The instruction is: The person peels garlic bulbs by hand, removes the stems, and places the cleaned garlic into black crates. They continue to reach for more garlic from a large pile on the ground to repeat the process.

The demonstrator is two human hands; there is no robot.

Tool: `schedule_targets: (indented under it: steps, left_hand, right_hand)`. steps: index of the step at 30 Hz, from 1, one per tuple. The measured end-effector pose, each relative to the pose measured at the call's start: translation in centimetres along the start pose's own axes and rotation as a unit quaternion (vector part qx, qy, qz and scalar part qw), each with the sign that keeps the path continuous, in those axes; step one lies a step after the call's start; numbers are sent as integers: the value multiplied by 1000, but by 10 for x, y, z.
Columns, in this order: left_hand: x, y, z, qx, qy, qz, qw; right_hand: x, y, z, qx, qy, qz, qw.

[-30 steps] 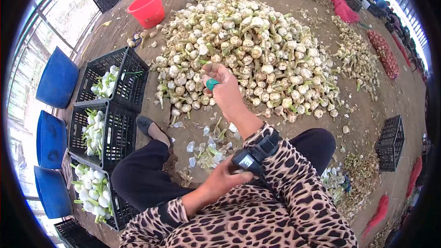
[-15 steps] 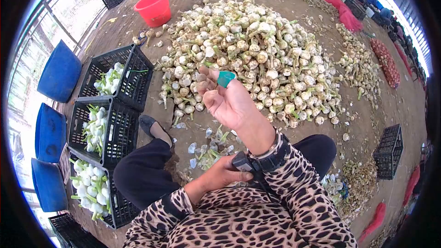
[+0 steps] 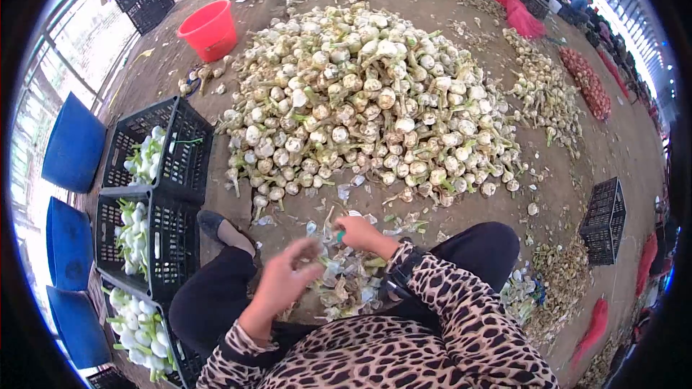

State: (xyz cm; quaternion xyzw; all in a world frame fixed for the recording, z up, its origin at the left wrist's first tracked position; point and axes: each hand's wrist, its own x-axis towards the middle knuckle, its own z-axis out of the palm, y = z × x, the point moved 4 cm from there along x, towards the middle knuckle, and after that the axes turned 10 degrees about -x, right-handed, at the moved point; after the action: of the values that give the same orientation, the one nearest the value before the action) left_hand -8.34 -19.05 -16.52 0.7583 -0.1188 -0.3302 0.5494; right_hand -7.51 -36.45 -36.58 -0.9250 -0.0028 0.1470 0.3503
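Observation:
My right hand (image 3: 365, 235) is above the floor in front of the large pile of garlic bulbs (image 3: 375, 101). Its fingers are curled together, with a small green band (image 3: 340, 235) at the fingertips; what they hold, if anything, is too small to make out. Lower and to the left, my left hand (image 3: 282, 282) is slightly blurred, thumb apart from bent, brownish fingers, nothing visible between them. Beneath both hands lie loose peelings and cut stalks (image 3: 347, 289). A dark strap (image 3: 405, 268) circles my right wrist.
Black crates (image 3: 173, 238) holding trimmed white garlic (image 3: 137, 324) line my left side, beside blue tubs (image 3: 72, 144). A red bucket (image 3: 209, 32) stands behind them. An empty black crate (image 3: 604, 220) and a heap of scraps (image 3: 566, 281) are on the right.
My right hand has come down from before the pile to just above the peelings. My left hand has let go of the black device at my right wrist and moved left. The view has shifted.

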Motion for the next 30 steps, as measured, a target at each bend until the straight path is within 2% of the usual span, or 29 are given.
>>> schedule_targets:
  steps: [2,3,6,7,8,10,12,15,18,19,21,24,25,27,30]
  left_hand:
    - [19,-7,-25,-251,88,39,963]
    - [31,-12,-33,-400,120,28,908]
    - [59,-51,-50,-568,178,20,803]
    - [62,-64,-46,-562,225,-24,796]
    - [64,-84,-39,-560,223,-29,798]
    - [64,-98,-23,-529,188,-95,822]
    - [66,-106,-12,-524,168,-154,821]
    - [71,-103,-15,-529,171,-154,817]
    - [76,-105,-23,-514,173,-152,826]
    - [77,-106,-23,-509,171,-152,830]
    - [77,-105,-19,-503,158,-156,835]
    - [79,-100,-16,-474,145,-153,855]
    - [79,-105,-15,-447,149,-146,870]
    - [80,-110,-13,-434,152,-114,881]
    - [79,-95,-15,-457,207,-100,859]
  right_hand:
    - [3,49,32,5,-2,47,999]
    - [5,66,37,-9,3,76,997]
    - [8,116,46,-39,8,125,991]
    - [11,132,46,-47,7,135,990]
    - [12,143,37,-67,38,169,983]
    - [17,161,14,-105,99,234,962]
    - [31,174,-13,-158,214,240,934]
    - [55,185,-33,-227,260,201,917]
    - [75,197,-17,-163,106,293,936]
    - [82,197,-14,-180,83,310,930]
    - [112,249,41,-201,80,196,956]
    - [110,146,-7,22,-9,232,972]
    - [106,111,-15,219,-87,277,931]
    - [100,43,-13,481,-122,159,853]
    - [54,-70,-60,574,-164,98,796]
